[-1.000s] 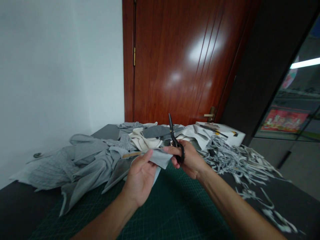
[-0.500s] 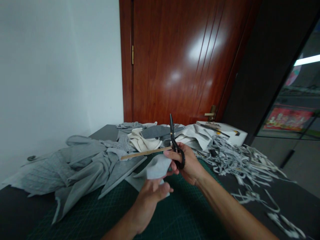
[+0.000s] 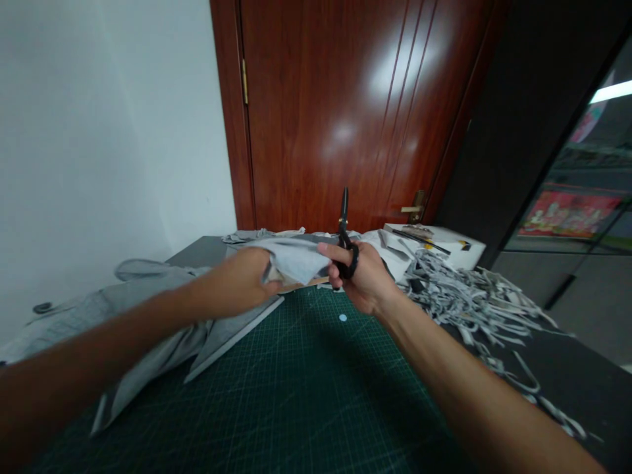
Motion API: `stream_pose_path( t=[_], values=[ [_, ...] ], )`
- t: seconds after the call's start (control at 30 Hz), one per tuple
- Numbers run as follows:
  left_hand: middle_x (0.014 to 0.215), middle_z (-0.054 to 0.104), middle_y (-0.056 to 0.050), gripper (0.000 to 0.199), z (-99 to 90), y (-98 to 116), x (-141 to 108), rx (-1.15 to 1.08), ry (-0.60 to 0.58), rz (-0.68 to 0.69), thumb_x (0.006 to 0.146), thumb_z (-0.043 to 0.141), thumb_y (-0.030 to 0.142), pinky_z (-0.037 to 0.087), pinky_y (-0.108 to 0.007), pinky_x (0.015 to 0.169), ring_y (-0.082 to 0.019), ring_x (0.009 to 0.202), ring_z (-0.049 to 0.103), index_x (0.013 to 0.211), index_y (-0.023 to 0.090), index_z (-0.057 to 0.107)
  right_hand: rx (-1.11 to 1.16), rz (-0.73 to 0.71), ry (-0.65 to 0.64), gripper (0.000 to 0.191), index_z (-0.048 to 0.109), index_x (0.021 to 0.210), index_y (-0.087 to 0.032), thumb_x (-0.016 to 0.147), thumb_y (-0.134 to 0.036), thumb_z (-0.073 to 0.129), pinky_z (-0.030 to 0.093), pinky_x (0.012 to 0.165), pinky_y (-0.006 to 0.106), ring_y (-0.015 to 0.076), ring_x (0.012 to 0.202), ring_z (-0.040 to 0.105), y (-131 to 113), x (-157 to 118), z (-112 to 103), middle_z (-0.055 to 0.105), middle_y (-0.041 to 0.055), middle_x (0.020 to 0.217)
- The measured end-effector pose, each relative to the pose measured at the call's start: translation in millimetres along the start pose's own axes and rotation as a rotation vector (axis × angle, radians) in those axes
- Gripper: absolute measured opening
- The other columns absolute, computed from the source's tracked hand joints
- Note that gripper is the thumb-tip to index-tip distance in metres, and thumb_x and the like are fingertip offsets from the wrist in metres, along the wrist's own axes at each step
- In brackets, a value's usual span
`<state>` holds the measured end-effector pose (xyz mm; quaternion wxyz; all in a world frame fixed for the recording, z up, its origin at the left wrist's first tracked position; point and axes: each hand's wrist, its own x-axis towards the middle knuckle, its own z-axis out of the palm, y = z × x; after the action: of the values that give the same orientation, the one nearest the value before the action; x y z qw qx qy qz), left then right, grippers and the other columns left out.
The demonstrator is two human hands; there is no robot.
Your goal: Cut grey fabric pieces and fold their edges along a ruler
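Head view: the pale grey cloth spans the middle, hand to hand — left hand at its nine o'clock, fingers hidden, grip impossible to tell; right hand at three, gripping cloth edge and black scissors, blades towards twelve. Green mat at six — grey strips heaped farther out at three.

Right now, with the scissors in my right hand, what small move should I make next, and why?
I'd probably lower the gray cloth onto the green mat: your left hand and right hand are at its opposite ends, the scissors point away from you, and the mat's grid shows below your hands.
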<state>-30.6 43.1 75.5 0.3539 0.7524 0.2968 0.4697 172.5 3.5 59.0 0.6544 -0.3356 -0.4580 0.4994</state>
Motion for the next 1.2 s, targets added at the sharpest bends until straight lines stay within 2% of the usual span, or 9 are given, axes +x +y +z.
stream_pose_path(
  t=[0.1,0.17,0.23,0.33,0.5,0.73,0.87,1.0,1.2],
  values=[
    [0.078,0.072,0.006,0.030,-22.6,26,7,0.046,-0.135,-0.057,0.083,0.044,-0.009,0.053,-0.034,0.090,-0.013,0.086,0.075,0.095,-0.001,0.070,0.019,0.005,-0.001,0.023,0.064,0.071,-0.015,0.073,-0.023,0.086,0.035,0.034,0.017,0.0061,0.037,0.046,-1,12,8,0.057,-0.0058,0.048],
    [0.104,0.078,-0.006,0.038,-17.8,25,-6,-0.400,-0.152,-0.106,0.096,0.037,-0.001,0.052,-0.040,0.095,-0.023,0.109,0.074,0.117,0.001,0.069,0.020,0.028,-0.013,0.023,0.064,0.068,-0.015,0.074,-0.023,0.084,0.035,0.034,0.017,0.0056,0.038,0.046,7,11,11,0.058,-0.0050,0.049],
    [0.118,0.076,-0.018,0.032,0.0,7,-28,-0.838,-0.132,-0.143,0.102,0.051,0.020,0.056,-0.044,0.093,-0.032,0.113,0.072,0.123,0.004,0.069,0.007,0.069,-0.029,0.028,0.061,0.064,-0.015,0.072,-0.025,0.086,0.035,0.032,0.016,0.0053,0.037,0.045,21,2,9,0.059,-0.0043,0.048],
    [0.111,0.076,-0.014,0.028,36.1,-35,-60,-1.132,0.044,-0.329,0.092,0.071,0.031,0.058,-0.038,0.091,-0.025,0.099,0.073,0.111,0.011,0.073,-0.029,0.145,-0.035,0.039,0.059,0.068,-0.017,0.060,-0.028,0.096,0.036,0.029,0.016,0.0065,0.035,0.046,48,-18,0,0.062,-0.0033,0.050],
    [0.096,0.074,-0.009,0.016,79.8,-81,-91,-1.162,0.175,-0.477,0.089,0.077,0.026,0.055,-0.030,0.079,-0.018,0.082,0.067,0.098,0.013,0.073,-0.055,0.219,0.014,0.061,0.051,0.085,-0.022,0.053,-0.032,0.101,0.039,0.026,0.015,0.0083,0.032,0.049,76,-42,-20,0.063,-0.0072,0.050],
    [0.093,0.074,-0.013,0.062,100.8,-89,-100,-1.157,-0.097,-0.567,0.096,0.053,0.072,0.051,-0.036,0.079,-0.025,0.085,0.068,0.099,0.013,0.074,-0.059,0.225,-0.046,0.066,0.046,0.092,-0.024,0.057,-0.036,0.100,0.039,0.025,0.014,0.0074,0.029,0.047,75,-55,-32,0.062,-0.0101,0.049],
    [0.081,0.075,-0.012,0.036,102.9,-81,-93,-1.115,-0.145,-0.484,0.092,0.067,0.048,0.052,-0.043,0.086,-0.027,0.079,0.070,0.087,0.014,0.074,-0.066,0.217,-0.123,0.066,0.043,0.096,-0.025,0.060,-0.038,0.098,0.039,0.024,0.013,0.0081,0.028,0.047,70,-58,-32,0.062,-0.0114,0.047],
    [0.082,0.076,-0.009,0.006,94.3,-73,-87,-1.107,-0.010,-0.388,0.081,0.074,0.018,0.052,-0.042,0.091,-0.025,0.079,0.071,0.085,0.013,0.075,-0.098,0.175,-0.142,0.066,0.041,0.097,-0.026,0.064,-0.037,0.096,0.039,0.025,0.013,0.0088,0.030,0.050,70,-57,-33,0.068,-0.0087,0.052],
    [0.091,0.079,-0.010,0.015,86.0,-67,-89,-1.181,0.096,-0.379,0.071,0.079,0.011,0.054,-0.044,0.094,-0.033,0.095,0.074,0.086,0.012,0.077,-0.134,0.136,-0.137,0.063,0.040,0.100,-0.026,0.070,-0.037,0.093,0.040,0.026,0.012,0.0089,0.031,0.053,78,-54,-38,0.070,-0.0090,0.055]
  ],
)
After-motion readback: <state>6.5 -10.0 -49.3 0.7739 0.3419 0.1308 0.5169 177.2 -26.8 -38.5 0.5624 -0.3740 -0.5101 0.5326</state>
